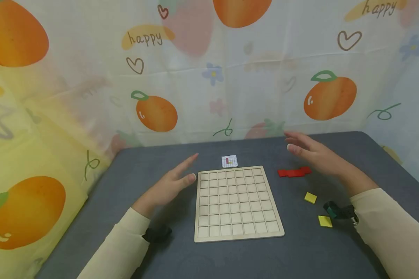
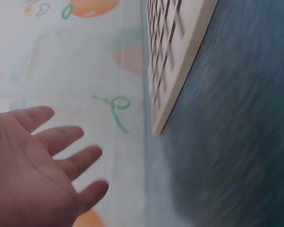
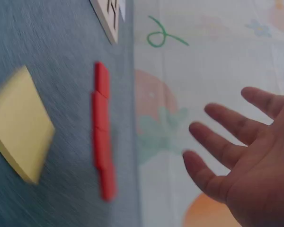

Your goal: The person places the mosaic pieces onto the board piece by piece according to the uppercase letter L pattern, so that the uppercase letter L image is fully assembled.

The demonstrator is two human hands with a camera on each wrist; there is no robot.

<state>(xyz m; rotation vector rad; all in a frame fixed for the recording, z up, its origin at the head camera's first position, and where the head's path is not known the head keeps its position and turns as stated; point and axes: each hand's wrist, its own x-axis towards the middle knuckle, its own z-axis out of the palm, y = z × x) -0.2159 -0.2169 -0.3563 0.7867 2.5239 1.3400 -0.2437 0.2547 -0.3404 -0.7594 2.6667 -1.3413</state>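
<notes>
A square wooden grid board (image 1: 239, 202) with bare cells lies on the dark table between the two hands. My left hand (image 1: 167, 186) hovers just left of the board, holding nothing; in the left wrist view its fingers (image 2: 80, 161) are spread and extended. The right hand (image 1: 315, 155) is raised above a row of red square tiles (image 1: 295, 172) and holds nothing. In the right wrist view its fingers (image 3: 227, 137) are apart and nearly straight. Two yellow square tiles, a farther one (image 1: 310, 198) and a nearer one (image 1: 325, 221), lie right of the board.
A small card (image 1: 229, 161) printed with a grid and coloured squares lies behind the board. The grey tabletop (image 1: 227, 257) ends at a fruit-patterned curtain (image 1: 195, 93) at the back and left. Dark camera straps (image 1: 157, 234) sit at the wrists.
</notes>
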